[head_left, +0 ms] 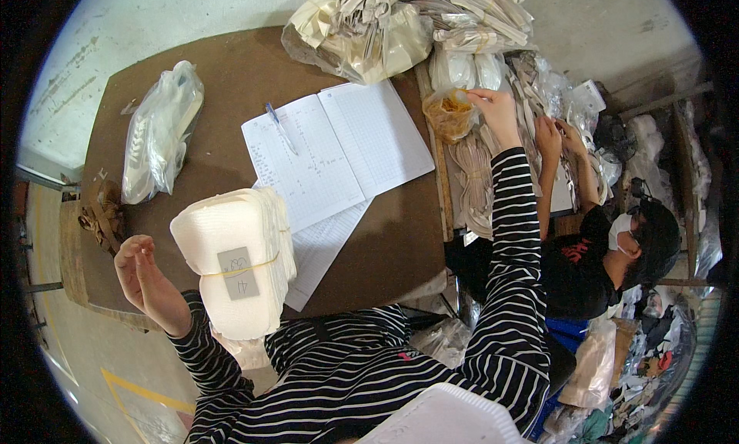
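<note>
At the left side of the table my left hand (pixel 152 288) is raised with loosely bent fingers and nothing in it. Beside it is a thick stack of white textured pieces (pixel 231 294), with a yellow rubber band around it and a grey handwritten tag (pixel 239 273) under the band. My right arm stretches to the far right, where my right hand (pixel 498 115) pinches its fingertips together at the mouth of a clear bag of yellow-brown rubber bands (pixel 449 117). Whatever lies between those fingertips is too small to make out.
An open notebook (pixel 385 140) with a blue pen (pixel 282 128) lies over loose paper sheets (pixel 315 252) on the brown table (pixel 223 82). A bagged shoe (pixel 162 132) sits at left. Bundled pale strips (pixel 481 17) fill the far right. A masked co-worker (pixel 593 252) handles strips at right.
</note>
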A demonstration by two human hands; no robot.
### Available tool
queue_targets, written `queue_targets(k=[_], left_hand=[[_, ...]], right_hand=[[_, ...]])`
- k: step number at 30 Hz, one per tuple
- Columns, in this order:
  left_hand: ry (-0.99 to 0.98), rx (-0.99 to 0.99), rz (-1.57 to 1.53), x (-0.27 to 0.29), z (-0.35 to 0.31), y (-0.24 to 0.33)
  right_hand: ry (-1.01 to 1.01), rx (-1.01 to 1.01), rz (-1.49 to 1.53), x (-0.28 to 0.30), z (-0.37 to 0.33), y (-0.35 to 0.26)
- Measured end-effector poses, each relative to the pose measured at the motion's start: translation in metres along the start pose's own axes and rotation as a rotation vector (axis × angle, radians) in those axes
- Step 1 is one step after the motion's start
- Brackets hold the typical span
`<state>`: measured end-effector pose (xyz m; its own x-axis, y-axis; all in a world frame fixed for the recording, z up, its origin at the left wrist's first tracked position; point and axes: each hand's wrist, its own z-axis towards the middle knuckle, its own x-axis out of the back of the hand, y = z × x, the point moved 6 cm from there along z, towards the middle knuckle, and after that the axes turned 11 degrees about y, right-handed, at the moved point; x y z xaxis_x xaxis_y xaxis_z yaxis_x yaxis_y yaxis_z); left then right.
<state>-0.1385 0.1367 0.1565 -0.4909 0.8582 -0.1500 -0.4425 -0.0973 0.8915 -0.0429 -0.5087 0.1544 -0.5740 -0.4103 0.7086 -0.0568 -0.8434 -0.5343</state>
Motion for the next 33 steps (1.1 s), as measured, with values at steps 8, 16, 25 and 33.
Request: queue_targets(k=[8,16,25,33], left_hand=[[-0.033,0.009,0.03,-0.003,-0.003,0.0],[-0.034,-0.026,0.063,-0.001,0.0,0.015],[-0.551,-0.176,-0.252,-0.084,0.031,0.121],[-0.685,-0.535,0.307,-0.125,0.018,0.143]], right_hand=[[-0.023,0.045,-0.127,-0.002,0.0,0.007],[-0.094,-0.252,0.634,0.008,-0.015,-0.05],[-0.679,-0.013,0.979,0.012,-0.069,-0.293],[-0.676,0.504,0.887,-0.012,-0.12,-0.409]])
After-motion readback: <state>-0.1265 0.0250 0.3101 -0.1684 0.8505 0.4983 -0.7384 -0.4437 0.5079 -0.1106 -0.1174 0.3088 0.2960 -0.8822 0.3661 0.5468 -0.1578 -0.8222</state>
